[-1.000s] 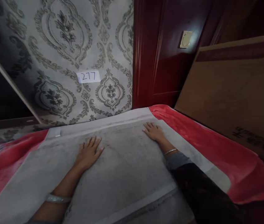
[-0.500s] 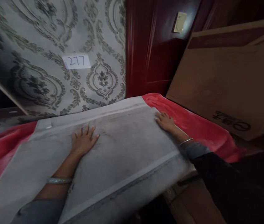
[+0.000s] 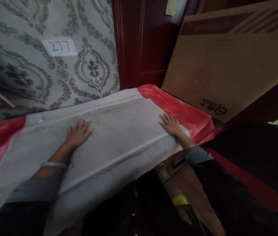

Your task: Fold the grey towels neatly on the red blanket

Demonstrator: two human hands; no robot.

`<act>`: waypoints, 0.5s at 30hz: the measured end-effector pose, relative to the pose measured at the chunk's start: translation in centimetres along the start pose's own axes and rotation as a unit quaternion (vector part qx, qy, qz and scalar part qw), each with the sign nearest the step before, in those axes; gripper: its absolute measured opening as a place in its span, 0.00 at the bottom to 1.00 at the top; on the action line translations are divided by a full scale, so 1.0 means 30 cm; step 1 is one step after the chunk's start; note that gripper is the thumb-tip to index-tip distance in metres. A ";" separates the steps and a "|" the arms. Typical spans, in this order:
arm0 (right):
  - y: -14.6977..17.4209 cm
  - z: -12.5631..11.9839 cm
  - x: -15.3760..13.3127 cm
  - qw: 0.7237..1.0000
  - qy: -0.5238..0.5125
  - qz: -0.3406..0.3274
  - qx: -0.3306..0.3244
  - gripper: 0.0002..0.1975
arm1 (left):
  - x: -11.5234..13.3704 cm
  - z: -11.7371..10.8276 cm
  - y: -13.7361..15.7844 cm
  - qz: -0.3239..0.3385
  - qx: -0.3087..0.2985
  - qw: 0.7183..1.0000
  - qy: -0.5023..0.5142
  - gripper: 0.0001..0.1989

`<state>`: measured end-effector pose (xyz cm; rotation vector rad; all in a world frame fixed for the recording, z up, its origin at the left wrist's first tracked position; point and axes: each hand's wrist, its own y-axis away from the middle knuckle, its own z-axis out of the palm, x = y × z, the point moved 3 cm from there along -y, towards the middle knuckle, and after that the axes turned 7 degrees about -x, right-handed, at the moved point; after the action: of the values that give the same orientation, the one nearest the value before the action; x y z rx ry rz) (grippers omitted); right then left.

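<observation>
A greyish-white cloth (image 3: 114, 127) with dark smudges lies spread out in front of me, its near part hanging over an edge. My left hand (image 3: 78, 133) rests flat on it, left of the middle, fingers spread. Towards the cloth's right side, my right hand (image 3: 170, 124) also lies palm down with its fingers apart. Neither hand grips anything. Red plush fabric (image 3: 175, 106) shows beyond the cloth's right edge, and more of it appears at the left.
A patterned wall with a paper label (image 3: 59, 48) reading 277 stands behind the cloth. To its right are a dark red door (image 3: 146, 42) and a large leaning cardboard box (image 3: 217, 62). A black rounded surface (image 3: 259, 157) sits at the right.
My right hand has slid nearer along the cloth's right side. My left hand stays flat on the cloth. The view has shifted to the right and down.
</observation>
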<state>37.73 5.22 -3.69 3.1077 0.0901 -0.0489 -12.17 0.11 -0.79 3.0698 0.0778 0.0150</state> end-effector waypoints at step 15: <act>0.198 0.035 0.035 0.997 -0.021 -0.009 0.070 0.29 | 0.013 0.081 0.564 0.061 -0.028 0.998 0.003 0.32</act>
<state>39.10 -0.69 -4.59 3.2445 0.1189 -0.1253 -10.89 -16.89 -2.01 3.0128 -0.1088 0.0313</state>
